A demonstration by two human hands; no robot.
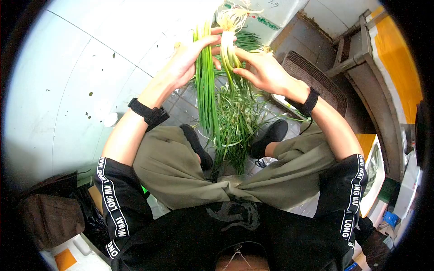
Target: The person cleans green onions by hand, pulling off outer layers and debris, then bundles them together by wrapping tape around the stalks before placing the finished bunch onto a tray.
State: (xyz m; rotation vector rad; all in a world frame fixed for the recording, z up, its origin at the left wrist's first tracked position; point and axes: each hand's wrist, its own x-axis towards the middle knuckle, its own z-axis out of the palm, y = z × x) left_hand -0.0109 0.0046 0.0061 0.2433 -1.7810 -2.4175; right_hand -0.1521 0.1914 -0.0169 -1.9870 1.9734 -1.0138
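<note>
My left hand (pixel 192 56) is closed around a bunch of long green scallions (pixel 206 90), whose leaves hang straight down. Just to its right, my right hand (pixel 262 72) grips a smaller bunch of scallions (pixel 229 43), with pale stringy roots pointing up and green leaves bent downward. Fingers of the left hand reach behind this second bunch, so their exact contact is hidden. Below both hands, a heap of loose green leaves and withered bits (pixel 237 119) lies on the floor between my shoes. More scallions (pixel 246 41) lie behind the right hand.
A brown woven plastic basket (pixel 312 77) stands to the right, beside a table frame (pixel 361 58). At the top is a white foam box (pixel 275 11) with writing. A pale tiled wall (pixel 77 67) rises at the left. A dark bag (pixel 54 221) is at lower left.
</note>
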